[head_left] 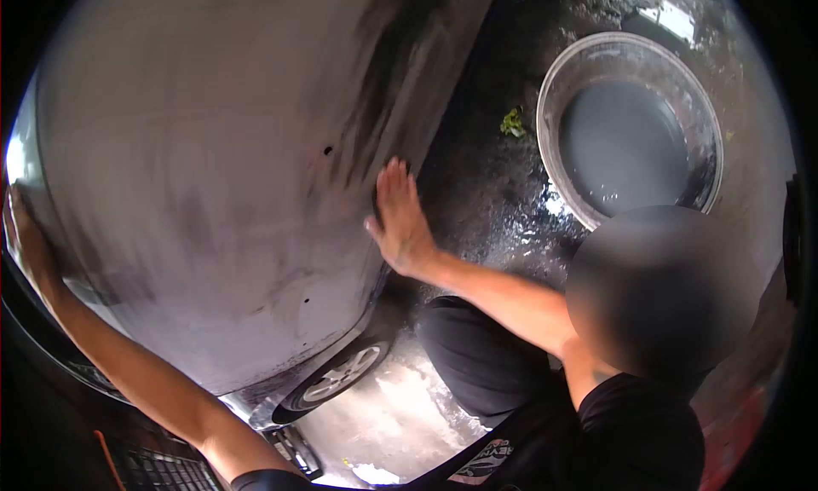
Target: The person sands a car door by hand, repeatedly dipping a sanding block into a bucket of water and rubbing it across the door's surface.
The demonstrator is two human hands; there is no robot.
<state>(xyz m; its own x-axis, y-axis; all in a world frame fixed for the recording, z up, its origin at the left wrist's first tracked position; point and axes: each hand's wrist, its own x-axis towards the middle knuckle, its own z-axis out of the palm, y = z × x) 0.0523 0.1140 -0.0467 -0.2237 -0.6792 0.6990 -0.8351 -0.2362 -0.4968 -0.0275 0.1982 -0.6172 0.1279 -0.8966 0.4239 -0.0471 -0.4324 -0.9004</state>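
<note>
A large grey car panel [213, 150] with dark wet streaks and small holes fills the left and middle of the head view. My right hand [400, 218] lies flat on its right edge, fingers together and stretched upward, thumb out to the left. Thin dark patches show beside the fingers; whether something lies under the palm I cannot tell. At the far left, my left hand [24, 235] reaches along the panel's other edge with its fingers extended, partly cut off by the rim of the view. No held object shows in it.
A round basin [550, 141] of grey water stands on the wet floor at the upper right, with a small green scrap [513, 123] beside it. Below the panel is a car wheel [341, 376]. My dark-clothed knee [477, 355] is near it. A blurred dark round shape covers the right side.
</note>
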